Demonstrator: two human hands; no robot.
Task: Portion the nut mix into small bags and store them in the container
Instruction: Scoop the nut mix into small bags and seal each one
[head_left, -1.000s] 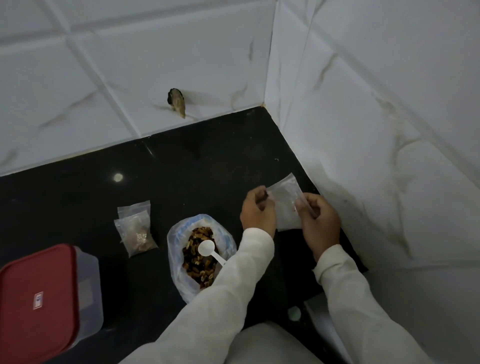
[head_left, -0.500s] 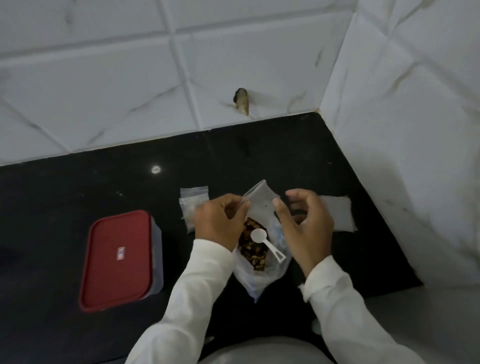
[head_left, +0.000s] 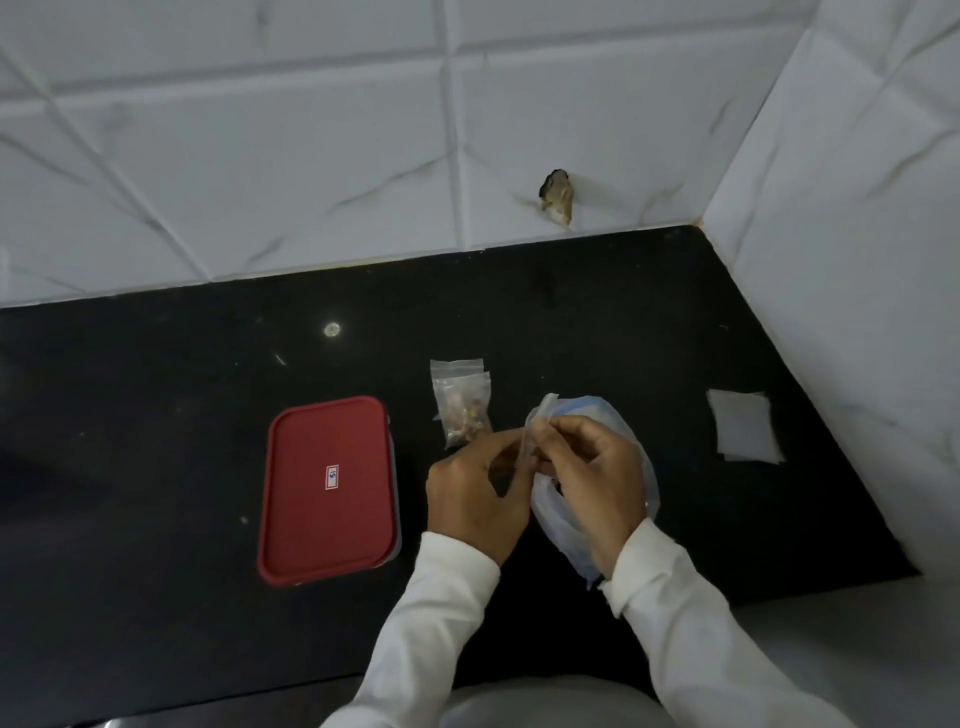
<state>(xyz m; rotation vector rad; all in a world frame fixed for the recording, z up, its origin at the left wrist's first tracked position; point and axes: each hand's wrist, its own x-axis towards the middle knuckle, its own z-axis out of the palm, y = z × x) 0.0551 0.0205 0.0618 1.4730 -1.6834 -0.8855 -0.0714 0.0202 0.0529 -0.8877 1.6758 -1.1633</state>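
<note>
Right of the red-lidded container (head_left: 327, 488), left hand (head_left: 475, 493) and right hand (head_left: 597, 488) pinch the mouth of a small bag (head_left: 537, 415) over the nut mix sack (head_left: 558, 525); the light, slippery film is probably best held by its zip edge.

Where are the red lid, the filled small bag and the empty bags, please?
red lid (head_left: 328, 499): head view, lid centre.
filled small bag (head_left: 463, 413): head view, nut-filled part.
empty bags (head_left: 744, 431): head view, stack middle.

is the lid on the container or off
On. The red lid lies flat across the container, covering its whole top; no gap shows.
</note>
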